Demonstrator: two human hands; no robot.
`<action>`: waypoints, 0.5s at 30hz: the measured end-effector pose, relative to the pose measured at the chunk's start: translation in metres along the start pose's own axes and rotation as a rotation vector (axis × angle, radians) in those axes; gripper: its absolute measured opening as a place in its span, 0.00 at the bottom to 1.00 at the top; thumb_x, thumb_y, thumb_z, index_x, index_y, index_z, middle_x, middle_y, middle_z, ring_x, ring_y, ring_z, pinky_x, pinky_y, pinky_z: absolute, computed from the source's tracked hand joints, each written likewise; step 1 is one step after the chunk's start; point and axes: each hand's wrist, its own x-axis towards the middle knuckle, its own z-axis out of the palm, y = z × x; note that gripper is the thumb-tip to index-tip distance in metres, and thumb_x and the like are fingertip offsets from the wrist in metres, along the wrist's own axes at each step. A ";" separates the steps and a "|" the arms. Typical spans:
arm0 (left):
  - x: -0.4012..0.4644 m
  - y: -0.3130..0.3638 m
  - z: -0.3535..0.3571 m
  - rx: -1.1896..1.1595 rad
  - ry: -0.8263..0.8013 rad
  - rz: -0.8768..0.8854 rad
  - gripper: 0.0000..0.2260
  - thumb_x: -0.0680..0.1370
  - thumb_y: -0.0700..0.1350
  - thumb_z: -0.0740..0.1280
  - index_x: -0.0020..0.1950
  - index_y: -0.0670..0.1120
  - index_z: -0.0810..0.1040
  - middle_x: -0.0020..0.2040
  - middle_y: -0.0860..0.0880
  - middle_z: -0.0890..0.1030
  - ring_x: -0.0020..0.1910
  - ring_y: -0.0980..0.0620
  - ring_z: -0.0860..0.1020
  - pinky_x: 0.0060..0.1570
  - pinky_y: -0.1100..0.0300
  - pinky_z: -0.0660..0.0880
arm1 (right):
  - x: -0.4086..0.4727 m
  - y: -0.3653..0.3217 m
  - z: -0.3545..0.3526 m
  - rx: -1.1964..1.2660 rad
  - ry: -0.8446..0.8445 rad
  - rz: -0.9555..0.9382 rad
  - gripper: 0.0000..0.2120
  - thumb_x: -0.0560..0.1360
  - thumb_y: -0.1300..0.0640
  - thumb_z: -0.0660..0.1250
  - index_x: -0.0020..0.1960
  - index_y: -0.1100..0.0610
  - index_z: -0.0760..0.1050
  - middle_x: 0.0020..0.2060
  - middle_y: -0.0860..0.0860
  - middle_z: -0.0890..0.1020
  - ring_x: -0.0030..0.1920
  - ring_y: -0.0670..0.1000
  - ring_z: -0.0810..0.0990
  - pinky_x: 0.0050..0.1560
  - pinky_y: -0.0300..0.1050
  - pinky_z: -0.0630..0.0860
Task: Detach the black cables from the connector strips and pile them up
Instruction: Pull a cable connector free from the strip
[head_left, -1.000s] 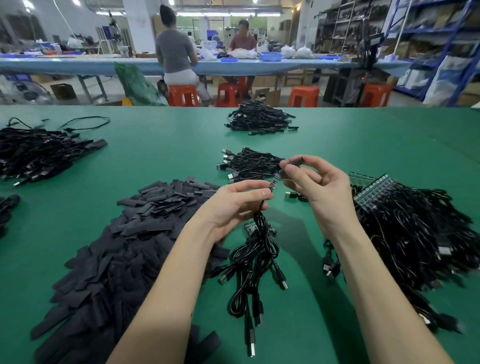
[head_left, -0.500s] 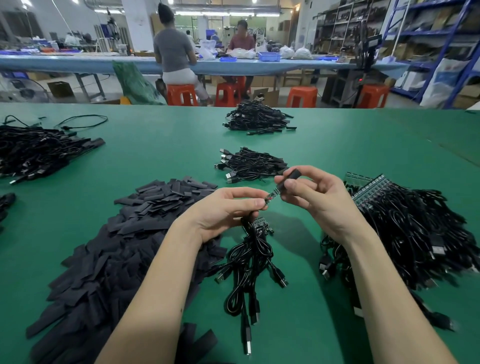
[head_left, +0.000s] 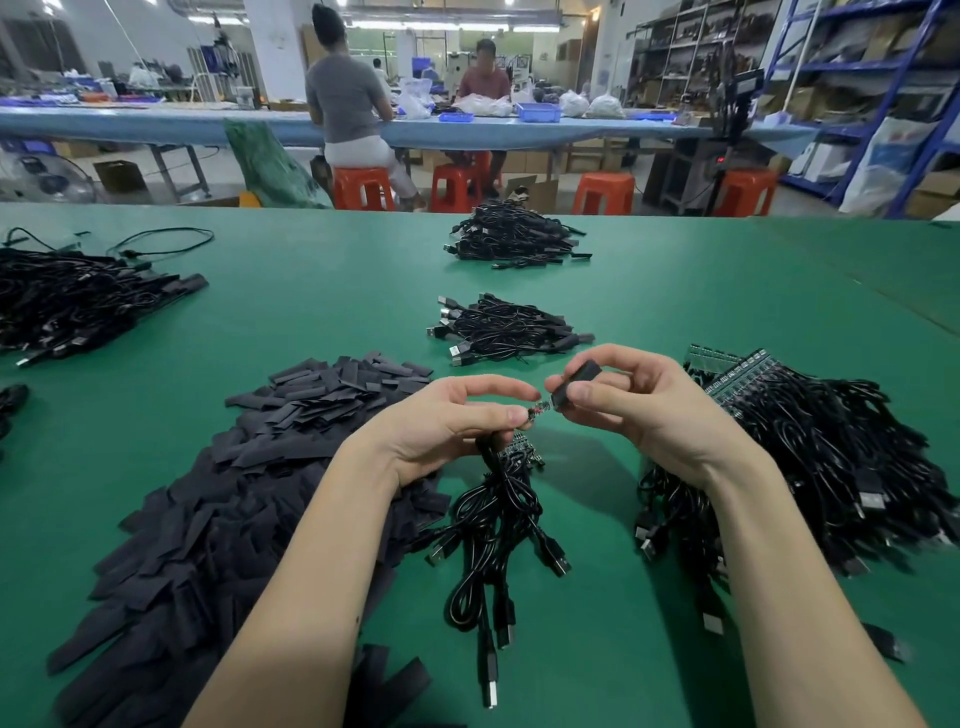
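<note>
While the left hand (head_left: 447, 421) is pinching a small strip (head_left: 537, 412) with limp, light cables (head_left: 493, 525) dangling to the bench (head_left: 332, 312), the right hand (head_left: 618, 400) is gripping a black sleeve (head_left: 574, 384); the thin strip looks fragile, best held by its edges.

Left hand (head_left: 447, 426) pinching cable bunch (head_left: 493, 525), right hand (head_left: 639, 410) pinching black sleeve (head_left: 574, 384), green table (head_left: 311, 312)

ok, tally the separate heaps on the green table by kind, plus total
Detached cable piles: 4 (two centre, two at the left edge)
Cables on connector strips: 1 heap, right
Flat black sleeve pieces: 1 heap
Total: 6 heaps
</note>
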 end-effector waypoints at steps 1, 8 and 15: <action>0.001 0.000 0.000 -0.023 0.014 0.003 0.13 0.69 0.41 0.75 0.53 0.48 0.84 0.42 0.47 0.84 0.36 0.55 0.78 0.41 0.65 0.77 | 0.001 0.002 0.002 0.015 0.022 -0.035 0.09 0.66 0.62 0.77 0.46 0.57 0.84 0.49 0.62 0.86 0.46 0.53 0.86 0.51 0.42 0.82; 0.003 0.001 0.001 -0.026 0.082 0.033 0.19 0.67 0.41 0.77 0.56 0.45 0.79 0.43 0.44 0.85 0.35 0.54 0.78 0.41 0.64 0.78 | 0.006 0.006 0.006 -0.078 0.014 -0.051 0.09 0.67 0.60 0.78 0.46 0.55 0.84 0.50 0.63 0.86 0.47 0.55 0.86 0.52 0.43 0.82; 0.008 0.002 0.007 0.039 0.168 0.072 0.16 0.70 0.51 0.77 0.56 0.52 0.84 0.54 0.45 0.86 0.51 0.47 0.85 0.51 0.60 0.81 | 0.008 0.011 0.006 0.091 0.197 -0.086 0.12 0.66 0.59 0.77 0.48 0.60 0.82 0.46 0.62 0.87 0.42 0.52 0.85 0.49 0.41 0.81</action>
